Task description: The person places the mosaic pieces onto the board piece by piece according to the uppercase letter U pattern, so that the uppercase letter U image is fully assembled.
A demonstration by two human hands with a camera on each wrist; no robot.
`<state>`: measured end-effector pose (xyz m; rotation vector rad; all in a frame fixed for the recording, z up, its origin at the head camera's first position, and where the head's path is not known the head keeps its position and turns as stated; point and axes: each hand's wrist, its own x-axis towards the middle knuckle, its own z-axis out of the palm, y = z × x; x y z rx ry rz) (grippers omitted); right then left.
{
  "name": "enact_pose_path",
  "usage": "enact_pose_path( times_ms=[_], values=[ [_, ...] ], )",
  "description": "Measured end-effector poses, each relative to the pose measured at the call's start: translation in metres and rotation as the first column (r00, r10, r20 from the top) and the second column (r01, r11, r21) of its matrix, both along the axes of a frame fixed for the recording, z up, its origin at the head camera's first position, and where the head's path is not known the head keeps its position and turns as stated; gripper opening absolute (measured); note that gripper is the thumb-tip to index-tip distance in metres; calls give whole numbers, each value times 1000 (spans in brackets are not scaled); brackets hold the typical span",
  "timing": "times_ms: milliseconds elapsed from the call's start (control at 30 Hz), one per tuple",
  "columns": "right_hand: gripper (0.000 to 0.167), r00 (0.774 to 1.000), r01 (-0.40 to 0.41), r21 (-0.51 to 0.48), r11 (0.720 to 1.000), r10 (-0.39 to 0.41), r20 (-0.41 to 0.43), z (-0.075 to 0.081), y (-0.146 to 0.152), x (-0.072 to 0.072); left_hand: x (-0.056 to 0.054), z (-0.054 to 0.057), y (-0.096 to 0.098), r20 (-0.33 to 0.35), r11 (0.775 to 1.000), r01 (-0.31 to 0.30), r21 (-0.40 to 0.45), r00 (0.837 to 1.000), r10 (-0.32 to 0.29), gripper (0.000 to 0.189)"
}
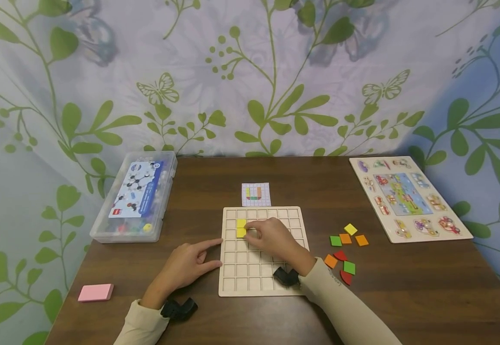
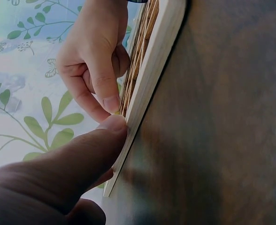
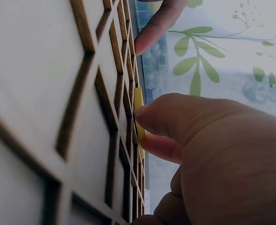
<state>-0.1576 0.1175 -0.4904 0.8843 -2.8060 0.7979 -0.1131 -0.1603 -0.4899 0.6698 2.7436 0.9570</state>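
A wooden grid board [image 1: 254, 270] lies in the middle of the table. Two yellow square tiles sit one behind the other near its upper left: a far tile [image 1: 241, 223] and a near tile [image 1: 240, 233]. My right hand [image 1: 275, 239] pinches the near tile between thumb and index finger, low over the grid; in the right wrist view yellow [image 3: 138, 98] shows at the fingertips. My left hand [image 1: 185, 263] rests its extended index finger and thumb against the board's left edge. A small card [image 1: 256, 194] with a coloured grid pattern lies behind the board.
Right of the board lie several loose tiles: a yellow square [image 1: 351, 229], orange squares [image 1: 330, 261], green squares [image 1: 349, 267] and red curved pieces [image 1: 346, 277]. A picture puzzle board [image 1: 388, 225] stands far right. At left are a clear plastic case [image 1: 163, 206] and a pink block [image 1: 96, 293].
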Motion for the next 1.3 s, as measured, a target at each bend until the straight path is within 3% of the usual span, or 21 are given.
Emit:
enact_pose_path(
  times_ms=[200,467,700,967,1133,1300],
  values=[
    [20,999,-15,13,1000,15,-45,1,1,3,0,-1,1,-1,1000,1,-2,1000,-1,54],
    [24,1000,5,30,1000,-5,-6,1,3,4,-2,-1,3,-6,1000,9,-1,1000,-9,55],
    [22,999,23,9,1000,-23,-37,-1,5,4,-3,0,4,-8,1000,13,6,1000,-13,54],
    [18,996,66,-105,992,-59,66,0,11,4,-3,0,4,-9,1000,15,1,1000,-15,54],
    [17,991,100,-149,984,-85,102,11,16,7,-3,-1,3,-3,1000,9,-4,1000,-9,55],
    [19,990,129,-200,971,-114,88,27,27,10,-2,-3,-1,-16,1000,12,0,1000,-12,55]
  ],
)
